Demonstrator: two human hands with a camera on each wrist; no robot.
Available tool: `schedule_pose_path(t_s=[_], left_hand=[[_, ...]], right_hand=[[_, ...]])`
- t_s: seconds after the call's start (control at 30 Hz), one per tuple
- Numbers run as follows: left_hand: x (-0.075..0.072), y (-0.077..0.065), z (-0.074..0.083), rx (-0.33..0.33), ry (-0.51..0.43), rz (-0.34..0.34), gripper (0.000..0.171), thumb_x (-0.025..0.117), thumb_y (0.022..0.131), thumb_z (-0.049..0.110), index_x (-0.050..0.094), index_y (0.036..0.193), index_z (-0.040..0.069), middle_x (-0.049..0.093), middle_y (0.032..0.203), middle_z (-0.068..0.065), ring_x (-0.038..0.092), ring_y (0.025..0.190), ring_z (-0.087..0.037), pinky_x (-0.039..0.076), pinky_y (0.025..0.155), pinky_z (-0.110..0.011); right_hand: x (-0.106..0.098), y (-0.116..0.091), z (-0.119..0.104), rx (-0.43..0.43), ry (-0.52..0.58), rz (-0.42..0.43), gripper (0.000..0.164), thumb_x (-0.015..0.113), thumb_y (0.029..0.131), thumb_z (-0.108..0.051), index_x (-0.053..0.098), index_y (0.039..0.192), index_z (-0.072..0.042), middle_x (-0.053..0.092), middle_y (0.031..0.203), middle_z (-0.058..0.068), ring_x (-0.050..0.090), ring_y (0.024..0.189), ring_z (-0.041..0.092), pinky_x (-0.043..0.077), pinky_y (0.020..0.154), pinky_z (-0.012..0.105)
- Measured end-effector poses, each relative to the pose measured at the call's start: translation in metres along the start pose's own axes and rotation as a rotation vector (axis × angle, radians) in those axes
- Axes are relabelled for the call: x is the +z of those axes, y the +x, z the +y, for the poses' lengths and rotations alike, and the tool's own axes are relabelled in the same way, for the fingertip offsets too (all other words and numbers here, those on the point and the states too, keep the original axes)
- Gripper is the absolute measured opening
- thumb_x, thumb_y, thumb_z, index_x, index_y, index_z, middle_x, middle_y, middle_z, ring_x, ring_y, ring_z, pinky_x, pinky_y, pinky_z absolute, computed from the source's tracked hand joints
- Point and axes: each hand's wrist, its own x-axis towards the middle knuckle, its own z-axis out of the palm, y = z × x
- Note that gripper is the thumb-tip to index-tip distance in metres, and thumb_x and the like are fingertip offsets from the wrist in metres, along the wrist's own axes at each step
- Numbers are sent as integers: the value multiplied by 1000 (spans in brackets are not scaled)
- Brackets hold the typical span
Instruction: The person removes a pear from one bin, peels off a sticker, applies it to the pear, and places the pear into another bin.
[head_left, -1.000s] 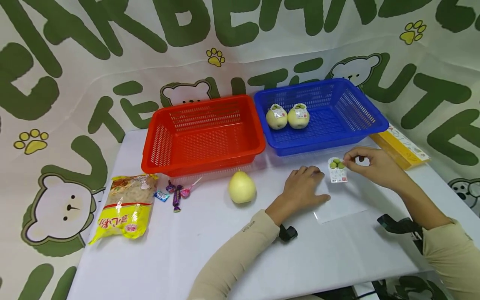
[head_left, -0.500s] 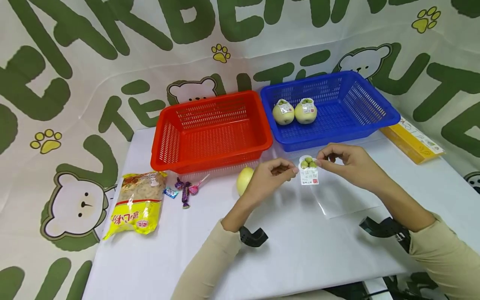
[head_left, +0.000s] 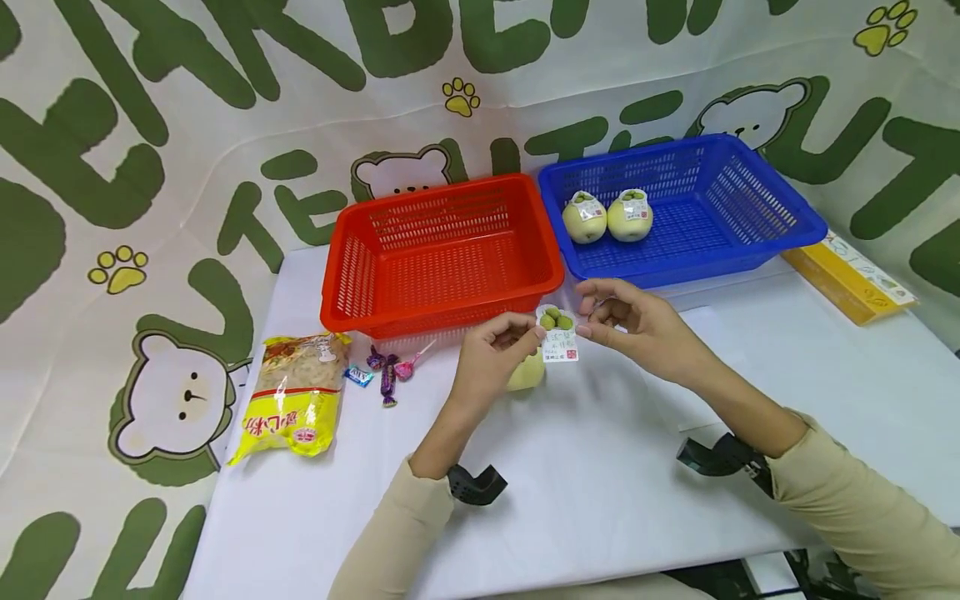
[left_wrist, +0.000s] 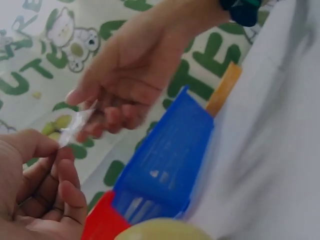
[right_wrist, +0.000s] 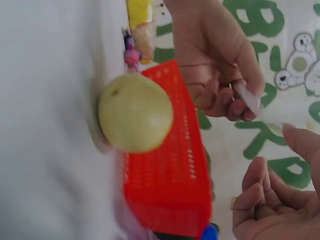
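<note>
A small printed label (head_left: 558, 337) with a picture of green fruits hangs in the air between both hands. My left hand (head_left: 487, 367) pinches its left edge between thumb and fingers. At the label's right edge, my right hand (head_left: 645, 333) has its thumb touching or very close. The right wrist view shows that thumb apart from the loosely bent fingers. Below and behind the left hand, partly hidden, a round pale yellow-green fruit (head_left: 527, 375) sits on the table; its bare skin and stem hollow show in the right wrist view.
A red basket (head_left: 442, 318) and a blue basket (head_left: 697, 265) stand at the back. Two labelled fruits (head_left: 607, 218) lie in the blue one. Left are a yellow food bag (head_left: 292, 396) and several candies (head_left: 387, 375); right, a clear sheet (head_left: 693, 417) and a yellow box (head_left: 851, 279).
The right hand has carried the label left, off the clear sheet, toward the bare fruit. My left hand has risen from the sheet and taken the label's left edge. The right fingers have loosened.
</note>
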Motion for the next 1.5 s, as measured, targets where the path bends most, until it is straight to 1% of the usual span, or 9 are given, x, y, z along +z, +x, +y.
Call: schedule_pose_path(t_s=[0.17,0.43,0.7,0.93,1.07,1.2,1.27,1.4,1.5], left_hand=[[-14,-8,-1,-3,101,53,15,75,91,16,75,97,3,70,93,-7,65,80,-20,55,75,-26],[-35,-13,-7,105,446,118,9,75,90,17,76,88,8,70,80,2,61,69,-12,54,64,-28],[-48,-9,-23,40,476,71,9,76,90,18,76,87,10,71,80,4,62,70,-10,54,65,-26],[-48,-8,-29,118,548,98,17,83,83,17,69,79,7,66,75,0,58,65,-15,49,58,-25],[-47,-9,-31,16,577,61,32,81,85,33,68,106,11,65,100,-4,61,81,-21,52,69,-31],[-46,-11,-33,-100,580,18,46,74,88,46,64,126,22,64,121,1,61,94,-20,50,76,-36],[-46,-12,-35,-141,538,-2,47,73,88,49,64,128,25,64,124,3,65,83,-21,53,70,-36],[-45,-13,-38,-190,425,-46,52,71,90,50,61,135,27,63,127,3,66,64,-24,55,59,-38],[-47,-14,-39,-194,415,-55,54,72,88,51,62,135,27,62,129,6,68,84,-20,55,70,-38]], right_hand=[[21,9,5,23,12,-35,18,71,95,-21,70,107,-8,65,95,7,61,90,24,53,77,26],[45,30,7,72,-43,-47,13,72,94,-21,75,92,-9,67,84,4,59,78,25,51,67,27],[58,41,20,70,-182,-45,9,74,92,-14,75,87,-7,67,78,0,57,74,18,50,65,27],[63,43,21,28,-283,-26,11,77,89,-16,71,82,-9,63,74,-2,56,71,16,48,62,27],[63,42,23,23,-284,-57,19,78,89,-19,70,99,-6,63,85,2,56,70,18,48,60,28],[64,38,30,55,-221,-146,45,73,94,-26,61,131,-5,65,112,12,62,67,20,51,57,30],[65,36,33,95,-167,-181,53,68,97,-30,54,142,-6,63,122,15,65,65,22,50,54,30],[69,33,37,184,-61,-212,63,60,101,-38,42,152,-7,70,101,18,68,63,27,43,50,27],[71,32,41,223,-23,-207,66,60,100,-43,41,153,-8,70,84,15,69,63,27,41,50,25]])
